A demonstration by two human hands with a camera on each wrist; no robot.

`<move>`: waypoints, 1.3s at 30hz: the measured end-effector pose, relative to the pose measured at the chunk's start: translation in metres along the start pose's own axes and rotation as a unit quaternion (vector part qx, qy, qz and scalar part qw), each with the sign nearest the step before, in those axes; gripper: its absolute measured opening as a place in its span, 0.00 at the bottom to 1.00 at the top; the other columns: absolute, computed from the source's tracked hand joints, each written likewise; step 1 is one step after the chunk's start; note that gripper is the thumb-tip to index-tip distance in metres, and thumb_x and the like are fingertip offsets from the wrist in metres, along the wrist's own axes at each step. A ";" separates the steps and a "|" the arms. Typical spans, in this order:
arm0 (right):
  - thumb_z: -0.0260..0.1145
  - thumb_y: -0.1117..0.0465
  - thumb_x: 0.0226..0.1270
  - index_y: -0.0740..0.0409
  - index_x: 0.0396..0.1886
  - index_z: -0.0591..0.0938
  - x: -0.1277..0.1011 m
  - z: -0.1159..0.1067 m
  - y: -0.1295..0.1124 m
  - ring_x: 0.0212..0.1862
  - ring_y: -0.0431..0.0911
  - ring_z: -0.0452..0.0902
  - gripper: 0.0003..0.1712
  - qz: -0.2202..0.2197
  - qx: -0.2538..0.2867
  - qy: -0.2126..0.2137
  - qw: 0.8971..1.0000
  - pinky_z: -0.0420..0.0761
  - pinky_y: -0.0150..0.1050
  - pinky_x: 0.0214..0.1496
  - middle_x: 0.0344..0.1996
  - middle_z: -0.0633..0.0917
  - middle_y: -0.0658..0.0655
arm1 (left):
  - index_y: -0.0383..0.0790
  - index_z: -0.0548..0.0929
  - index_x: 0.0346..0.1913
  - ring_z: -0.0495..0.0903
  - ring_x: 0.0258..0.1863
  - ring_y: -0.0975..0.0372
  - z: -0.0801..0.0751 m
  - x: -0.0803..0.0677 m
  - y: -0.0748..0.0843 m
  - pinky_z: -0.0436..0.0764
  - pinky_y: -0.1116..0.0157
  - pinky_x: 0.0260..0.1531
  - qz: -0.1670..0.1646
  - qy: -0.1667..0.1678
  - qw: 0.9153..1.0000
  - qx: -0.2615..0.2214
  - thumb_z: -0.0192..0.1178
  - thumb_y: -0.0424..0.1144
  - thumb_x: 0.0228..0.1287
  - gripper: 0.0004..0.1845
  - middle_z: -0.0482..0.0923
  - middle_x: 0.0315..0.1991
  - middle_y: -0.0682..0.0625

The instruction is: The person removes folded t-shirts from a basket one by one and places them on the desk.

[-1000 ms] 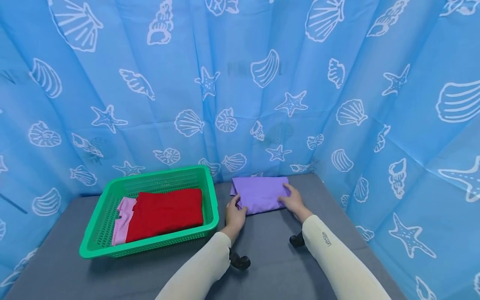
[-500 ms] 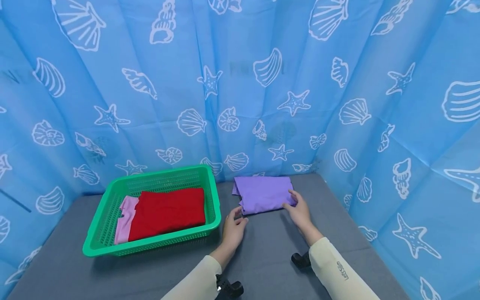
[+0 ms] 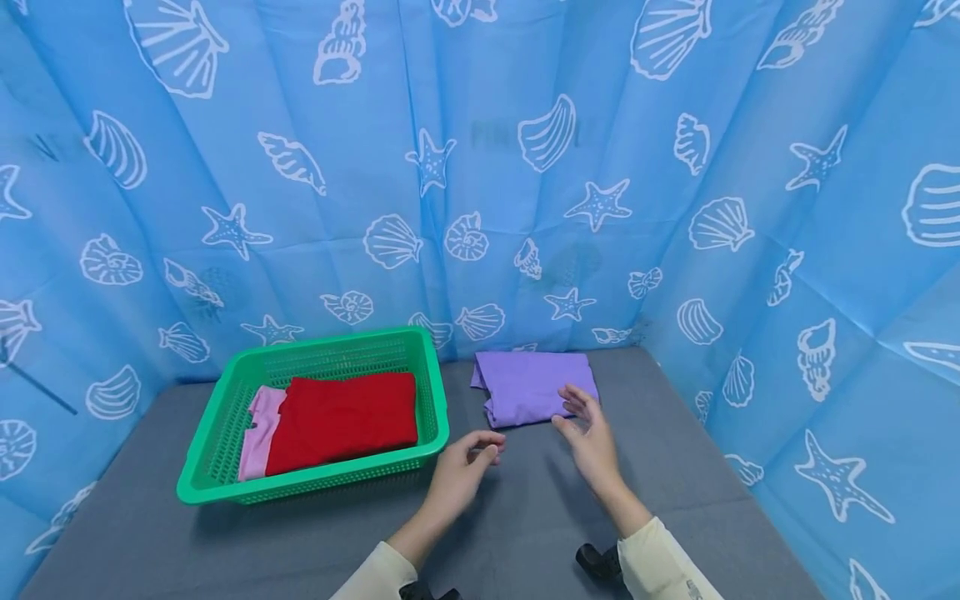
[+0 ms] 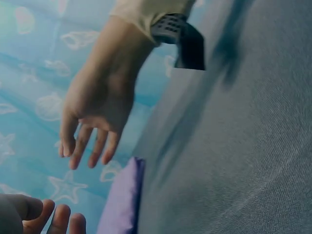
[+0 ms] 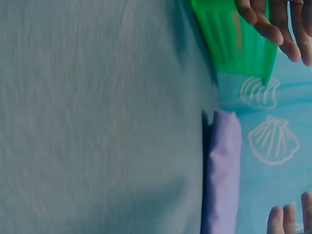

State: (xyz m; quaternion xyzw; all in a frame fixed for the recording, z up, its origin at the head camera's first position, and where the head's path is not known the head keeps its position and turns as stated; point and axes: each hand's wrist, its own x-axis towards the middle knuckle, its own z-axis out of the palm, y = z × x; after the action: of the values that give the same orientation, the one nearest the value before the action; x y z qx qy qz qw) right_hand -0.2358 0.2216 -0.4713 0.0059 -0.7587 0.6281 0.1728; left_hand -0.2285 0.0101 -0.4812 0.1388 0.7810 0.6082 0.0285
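Observation:
A folded purple cloth (image 3: 525, 387) lies flat on the grey table, close to the curtain. My left hand (image 3: 461, 471) hovers in front of its near left corner, fingers loosely bent and holding nothing. Over the cloth's near right edge in the head view is my right hand (image 3: 588, 433), its fingers apart and relaxed. In the left wrist view the right hand (image 4: 100, 107) hangs above the table beside the purple cloth (image 4: 122, 200). The right wrist view shows the cloth's near edge (image 5: 224, 170) as a soft roll, with left-hand fingers (image 5: 275, 29) at the top.
Left of the hands stands a green plastic basket (image 3: 315, 482) with slotted walls. Inside it lie a folded red cloth (image 3: 345, 421) and a pink cloth (image 3: 258, 433). A blue curtain (image 3: 480, 208) with white shells and starfish hangs behind and at the sides of the grey table (image 3: 525, 517).
Both hands have let go of the purple cloth and drawn back toward me, the left one farther. The cloth stays in place; the head view has shifted slightly.

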 end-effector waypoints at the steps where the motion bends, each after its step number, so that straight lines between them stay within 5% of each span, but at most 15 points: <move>1: 0.62 0.68 0.70 0.63 0.69 0.68 -0.003 0.001 -0.002 0.61 0.51 0.72 0.29 -0.001 0.005 -0.001 1.000 0.74 0.29 0.58 0.62 0.76 0.67 | 0.40 0.84 0.50 0.85 0.41 0.60 -0.003 -0.003 0.002 0.82 0.67 0.41 -0.001 -0.001 1.000 -0.003 0.56 0.39 0.72 0.11 0.86 0.46 0.46; 7: 0.58 0.63 0.75 0.62 0.68 0.68 -0.017 0.006 -0.008 0.51 0.36 0.78 0.25 0.000 0.049 -0.017 0.999 0.78 0.26 0.52 0.57 0.78 0.68 | 0.40 0.83 0.52 0.85 0.43 0.54 -0.020 -0.018 0.011 0.84 0.61 0.45 -0.011 0.001 1.000 -0.024 0.56 0.41 0.73 0.13 0.85 0.48 0.44; 21: 0.54 0.63 0.77 0.62 0.71 0.64 -0.047 0.012 -0.012 0.53 0.37 0.80 0.26 -0.007 0.101 -0.041 0.994 0.80 0.31 0.53 0.59 0.76 0.71 | 0.38 0.83 0.52 0.85 0.41 0.63 -0.050 -0.053 0.007 0.84 0.64 0.46 0.009 0.083 0.995 -0.058 0.58 0.45 0.72 0.15 0.85 0.47 0.43; 27: 0.55 0.62 0.77 0.58 0.73 0.63 -0.049 0.027 -0.020 0.56 0.40 0.80 0.27 0.013 0.136 -0.078 0.988 0.79 0.33 0.57 0.62 0.75 0.69 | 0.34 0.82 0.52 0.86 0.37 0.59 -0.067 -0.057 0.009 0.85 0.68 0.39 0.027 0.120 0.990 -0.074 0.57 0.41 0.72 0.14 0.83 0.46 0.38; 39: 0.56 0.63 0.76 0.62 0.73 0.62 -0.039 0.078 -0.050 0.59 0.43 0.79 0.30 -0.002 0.169 -0.160 0.973 0.78 0.36 0.59 0.64 0.74 0.72 | 0.39 0.82 0.53 0.86 0.38 0.55 -0.108 -0.048 0.013 0.84 0.70 0.40 0.090 0.188 0.978 -0.018 0.61 0.33 0.68 0.12 0.84 0.46 0.45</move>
State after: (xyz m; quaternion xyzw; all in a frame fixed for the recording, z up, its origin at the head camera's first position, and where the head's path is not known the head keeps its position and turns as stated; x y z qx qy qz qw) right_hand -0.2079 0.1282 -0.4457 0.1368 -0.6592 0.7379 0.0473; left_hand -0.2034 -0.1004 -0.4471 0.0915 0.7456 0.6376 -0.1709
